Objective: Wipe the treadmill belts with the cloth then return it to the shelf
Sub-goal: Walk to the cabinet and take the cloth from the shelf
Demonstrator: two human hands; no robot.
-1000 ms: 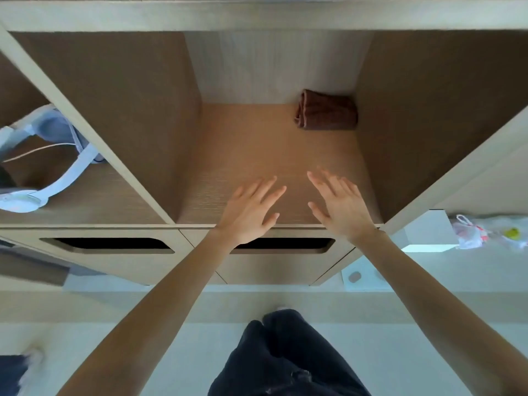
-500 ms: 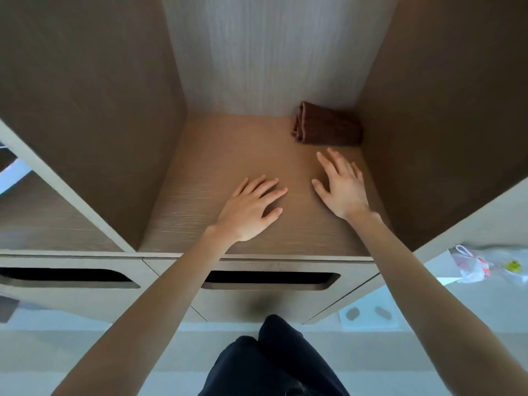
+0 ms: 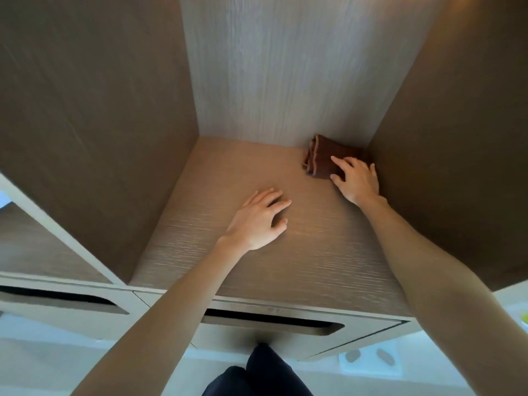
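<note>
A folded dark brown cloth (image 3: 320, 157) lies in the back right corner of a wooden shelf compartment (image 3: 217, 178). My right hand (image 3: 355, 178) lies on top of the cloth, fingers spread over it and thumb at its near edge; no curl round it shows. My left hand (image 3: 257, 220) hovers palm down just over the shelf floor in the middle, fingers loosely extended, holding nothing. No treadmill is in view.
Brown side walls (image 3: 100, 124) close the compartment left and right, and a pale panel (image 3: 280, 75) forms the back. Drawers with slot handles (image 3: 271, 321) sit below the shelf edge. My dark trousers (image 3: 257, 375) show at the bottom.
Both hands have gone deeper into the compartment. My right hand moved from the bare shelf floor onto the cloth. The camera has come closer to the shelf.
</note>
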